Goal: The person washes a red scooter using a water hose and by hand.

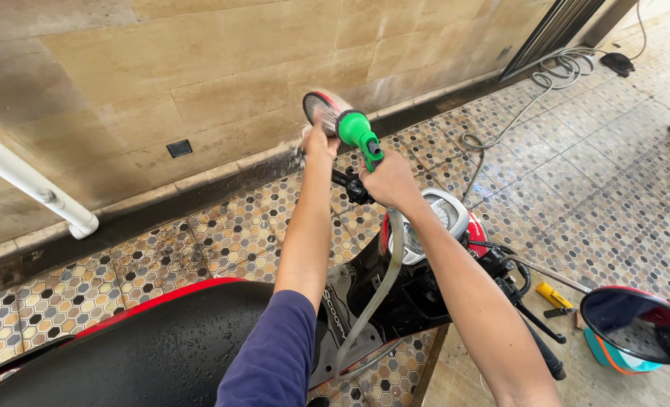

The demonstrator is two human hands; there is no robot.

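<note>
My right hand (389, 181) grips a green hose spray nozzle (357, 130) and points it at the left mirror (324, 108) of a red and black scooter (395, 294). Water sprays onto the mirror. My left hand (320, 140) holds the mirror from below, fingers wet. A clear hose (380, 286) runs down from the nozzle past the scooter's dashboard (444, 215). The black seat (161, 347) lies under my arms.
The scooter's right mirror (640, 324) sticks out at lower right, with a yellow tool (555, 296) and a teal bucket (613, 360) below it. A white pipe (30, 181) crosses the tan tiled wall. A coiled hose (561, 64) lies on the patterned floor.
</note>
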